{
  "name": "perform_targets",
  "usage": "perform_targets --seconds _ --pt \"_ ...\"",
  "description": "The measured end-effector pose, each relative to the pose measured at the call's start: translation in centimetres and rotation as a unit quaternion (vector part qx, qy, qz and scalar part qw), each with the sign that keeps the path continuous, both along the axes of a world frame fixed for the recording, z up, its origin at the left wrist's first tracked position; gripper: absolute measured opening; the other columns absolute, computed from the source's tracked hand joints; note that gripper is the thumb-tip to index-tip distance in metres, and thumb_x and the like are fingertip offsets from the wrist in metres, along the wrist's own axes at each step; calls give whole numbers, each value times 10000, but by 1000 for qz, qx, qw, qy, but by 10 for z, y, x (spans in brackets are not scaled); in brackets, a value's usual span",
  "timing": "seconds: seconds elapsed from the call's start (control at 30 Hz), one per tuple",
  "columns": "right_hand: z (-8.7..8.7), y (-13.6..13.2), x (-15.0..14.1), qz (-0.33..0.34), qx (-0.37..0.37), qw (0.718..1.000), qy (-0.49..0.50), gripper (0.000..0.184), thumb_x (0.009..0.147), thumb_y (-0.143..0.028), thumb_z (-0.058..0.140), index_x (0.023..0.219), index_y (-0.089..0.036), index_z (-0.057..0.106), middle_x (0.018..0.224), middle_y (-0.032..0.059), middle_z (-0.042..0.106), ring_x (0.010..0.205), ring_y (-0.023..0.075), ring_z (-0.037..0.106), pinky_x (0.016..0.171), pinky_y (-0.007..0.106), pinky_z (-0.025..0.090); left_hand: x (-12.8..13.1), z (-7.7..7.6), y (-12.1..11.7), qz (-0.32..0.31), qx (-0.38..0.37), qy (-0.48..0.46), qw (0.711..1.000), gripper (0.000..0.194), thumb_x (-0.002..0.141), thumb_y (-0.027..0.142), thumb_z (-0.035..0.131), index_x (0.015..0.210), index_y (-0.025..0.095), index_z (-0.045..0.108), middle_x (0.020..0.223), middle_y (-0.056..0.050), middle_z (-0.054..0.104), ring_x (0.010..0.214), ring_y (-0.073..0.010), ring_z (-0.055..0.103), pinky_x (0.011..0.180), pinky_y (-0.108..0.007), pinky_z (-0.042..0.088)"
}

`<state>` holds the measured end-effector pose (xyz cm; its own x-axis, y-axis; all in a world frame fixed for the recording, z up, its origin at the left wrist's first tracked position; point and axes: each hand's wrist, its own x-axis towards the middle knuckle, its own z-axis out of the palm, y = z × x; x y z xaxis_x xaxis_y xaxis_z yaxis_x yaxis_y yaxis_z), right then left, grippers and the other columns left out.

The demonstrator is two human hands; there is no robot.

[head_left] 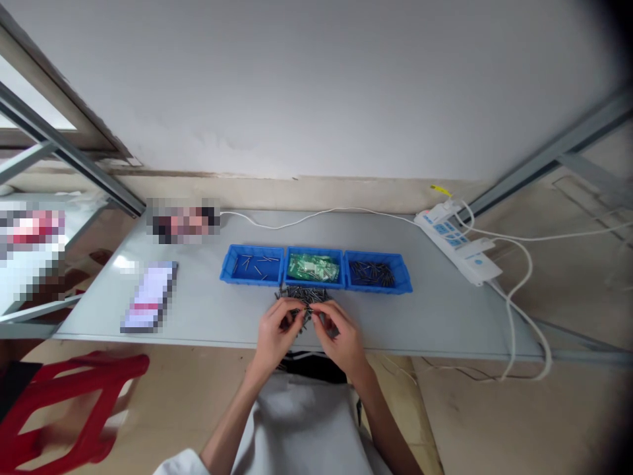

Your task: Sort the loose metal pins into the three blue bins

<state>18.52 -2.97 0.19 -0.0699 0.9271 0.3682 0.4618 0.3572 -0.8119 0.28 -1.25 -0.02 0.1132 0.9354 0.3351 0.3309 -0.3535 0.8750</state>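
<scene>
Grey cloth of the person's shirt lies nearest, below the edge of the grey tabletop. At far left stands a red stool; on the tabletop beyond it lies a phone, its screen blurred past reading. Three blue bins stand in a row: the left bin holds a few slim, loose metal pins. Before the row, the left hand has its grip closed at the fingertips on a small piece, which sits between both hands over a pile of dark metal parts. Behind that pile, the middle bin holds green and clear pieces. The right hand's grip pinches the same piece. Dark, slender parts heap in the right bin. Farther right, a white power strip carries blue labels too small to read, with a yellow tag near its far end.
</scene>
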Motion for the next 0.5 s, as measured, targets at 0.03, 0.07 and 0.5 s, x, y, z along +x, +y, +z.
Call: perform_targets --seconds 0.03,0.07,0.5 --pt "1 1 -1 2 1 1000 3 199 1080 -263 588 1206 -248 741 948 44 734 675 150 616 645 286 543 0 0 0 -2 3 -1 1000 108 1054 275 660 1013 216 740 1027 -60 784 640 -111 598 619 -230 495" --pt "1 1 -3 5 2 1000 8 199 1082 -266 590 1212 -250 740 952 43 733 675 150 615 639 283 542 0 -1 0 -3 6 0 1000 101 1051 267 662 1011 217 740 1019 -57 783 645 -113 602 624 -231 495" --pt "1 1 -10 -1 15 1000 11 188 1083 -286 606 1196 -241 750 934 47 740 637 143 611 603 269 546 -1 -2 0 -2 13 24 1000 85 1035 228 655 999 212 731 1003 -52 769 645 -109 598 623 -228 493"
